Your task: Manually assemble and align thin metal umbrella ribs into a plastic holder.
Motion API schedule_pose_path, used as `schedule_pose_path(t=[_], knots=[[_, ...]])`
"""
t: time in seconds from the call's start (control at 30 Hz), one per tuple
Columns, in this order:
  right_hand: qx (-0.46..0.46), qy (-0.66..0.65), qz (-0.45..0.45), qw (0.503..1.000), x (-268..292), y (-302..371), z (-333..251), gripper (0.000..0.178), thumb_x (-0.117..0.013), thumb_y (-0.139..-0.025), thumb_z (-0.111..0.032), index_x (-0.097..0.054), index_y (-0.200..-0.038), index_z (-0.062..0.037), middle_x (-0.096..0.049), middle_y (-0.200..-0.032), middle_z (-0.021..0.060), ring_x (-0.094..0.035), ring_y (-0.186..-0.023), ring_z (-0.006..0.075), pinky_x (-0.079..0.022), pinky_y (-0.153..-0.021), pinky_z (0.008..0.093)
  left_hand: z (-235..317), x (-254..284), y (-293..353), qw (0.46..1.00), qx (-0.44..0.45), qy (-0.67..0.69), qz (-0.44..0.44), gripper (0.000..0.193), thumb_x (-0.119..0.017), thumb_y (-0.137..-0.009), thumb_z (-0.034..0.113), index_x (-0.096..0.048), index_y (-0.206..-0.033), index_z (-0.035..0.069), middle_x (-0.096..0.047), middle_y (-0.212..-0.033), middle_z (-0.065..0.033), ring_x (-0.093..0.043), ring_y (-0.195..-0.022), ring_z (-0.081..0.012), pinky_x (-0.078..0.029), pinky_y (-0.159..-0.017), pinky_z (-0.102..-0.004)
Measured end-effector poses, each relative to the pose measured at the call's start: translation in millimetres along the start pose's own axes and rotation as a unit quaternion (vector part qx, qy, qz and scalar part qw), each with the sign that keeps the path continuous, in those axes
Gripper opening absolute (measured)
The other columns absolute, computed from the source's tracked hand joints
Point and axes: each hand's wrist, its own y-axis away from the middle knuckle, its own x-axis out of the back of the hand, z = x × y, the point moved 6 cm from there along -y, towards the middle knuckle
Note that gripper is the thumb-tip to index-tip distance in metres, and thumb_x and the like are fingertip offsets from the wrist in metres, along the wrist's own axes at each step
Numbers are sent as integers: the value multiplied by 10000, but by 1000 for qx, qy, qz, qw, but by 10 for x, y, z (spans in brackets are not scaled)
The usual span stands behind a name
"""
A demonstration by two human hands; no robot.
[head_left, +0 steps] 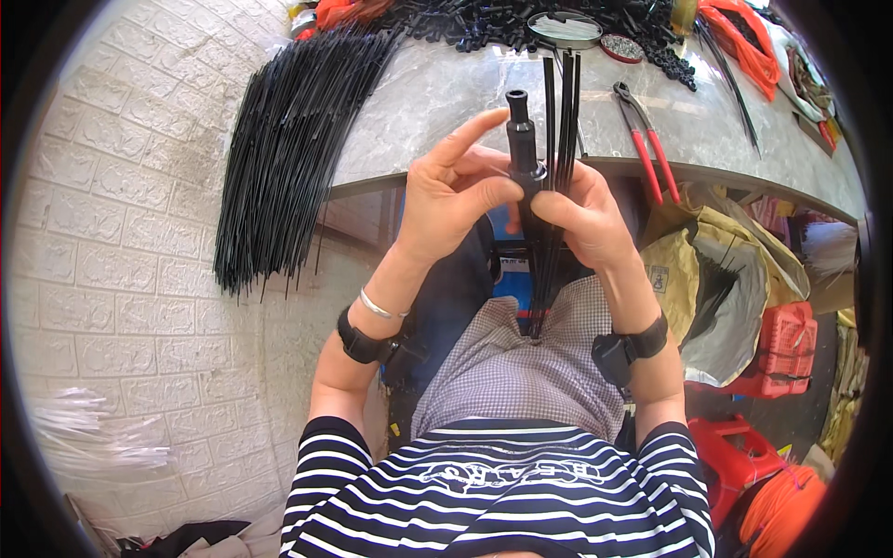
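Note:
Upright between my hands stands a black stepped tube (524, 144) with a flared open top. The thumb of my left hand (451, 195) presses its side; the index finger points toward its upper end, and other fingers curl behind it. My right hand (588, 212) is closed around several thin black rods (564, 116), which run upright just right of the tube. Its thumb lies against the tube's lower part. Below the hands the rods reach down to my lap, where their ends come together. How the tube joins the rods is hidden by my fingers.
A thick sheaf of black rods (298, 139) hangs over the left end of the grey table (419, 102). Red-handled pliers (646, 139) lie right of my hands. Behind are a pile of black fittings (446, 23), a round tray (566, 42) and a small red dish (621, 48).

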Motion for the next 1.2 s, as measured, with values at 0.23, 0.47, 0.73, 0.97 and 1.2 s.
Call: schedule_pose_path(t=[0.23, 0.47, 0.73, 0.97, 1.2], knots=[[56, 164, 189, 966, 5, 87, -78, 154, -716, -854, -121, -636, -931, -15, -647, -793, -2, -569, -712, 44, -460, -651, 197, -11, -34, 74, 987, 44, -78, 132, 420, -635, -879, 5, -544, -1288, -27, -703, -1010, -114, -641, -909, -99, -506, -821, -229], [110, 290, 224, 924, -116, 133, -180, 151, -735, -842, -133, -659, -924, -31, -556, -725, -78, -456, -665, 0, -404, -593, 177, 143, -100, 83, 980, 58, -153, 116, 371, -623, -891, 24, -554, -1236, -95, -681, -1081, -139, -629, -955, -122, -499, -847, -243], [132, 388, 237, 881, -121, 176, -329, 216, -756, -799, -129, -663, -955, -12, -621, -771, -31, -522, -684, 24, -438, -615, 205, 54, -78, 38, 983, 41, -133, 119, 357, -624, -885, 14, -559, -1213, -112, -692, -1049, -126, -625, -939, -100, -499, -822, -233], [114, 310, 257, 908, -133, 179, -334, 121, -656, -813, -67, -641, -912, 0, -620, -772, -26, -520, -682, 14, -432, -613, 196, 11, -72, 45, 985, 37, -109, 126, 348, -630, -882, 13, -567, -1202, -109, -693, -1048, -119, -625, -936, -97, -497, -822, -230], [93, 332, 245, 906, -125, 179, -332, 103, -659, -817, -53, -653, -905, 1, -626, -806, -19, -535, -689, 11, -447, -601, 189, 27, -66, 69, 985, 34, -115, 124, 358, -630, -888, 15, -557, -1217, -107, -690, -1057, -123, -627, -942, -104, -498, -832, -233]])
